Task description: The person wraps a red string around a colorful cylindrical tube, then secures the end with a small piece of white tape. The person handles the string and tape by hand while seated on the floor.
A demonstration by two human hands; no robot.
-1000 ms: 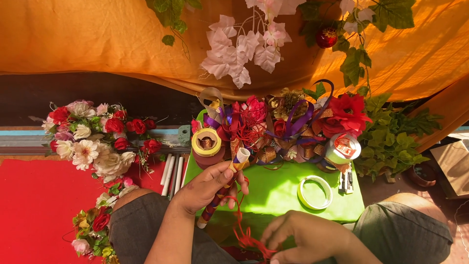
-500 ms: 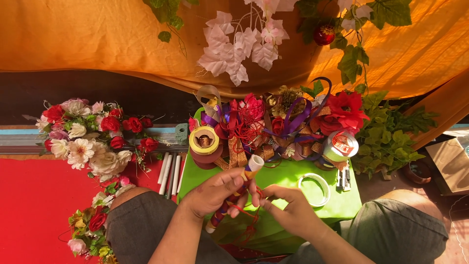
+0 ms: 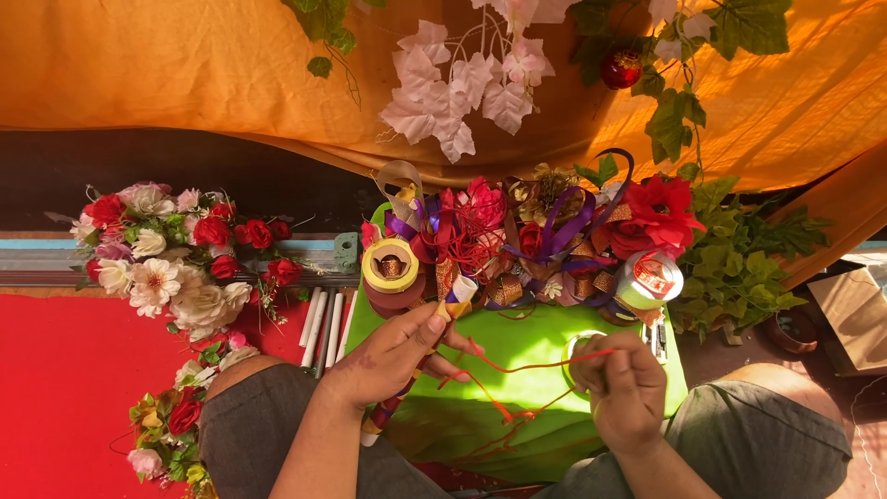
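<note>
Thread here is a thin red cord (image 3: 517, 370), light and limp, bound to tangle, so pinching it near the ends looks best. Right hand (image 3: 621, 388) is closed, pinching the cord above the green counter (image 3: 517, 337). Left hand (image 3: 393, 356) is wrapped around a ribbon-wound stick (image 3: 455, 300). The stick's lower end hides under the hand, and the cord's loose loops blur together near the lap.

Warm, strong daylight glows through the orange cloth (image 3: 185, 65) at the far side and falls brightly on the green tabletop (image 3: 517, 342). The near corners sit in deeper shadow. Focus is sharp throughout, with slight wide-angle bending at the edges.
</note>
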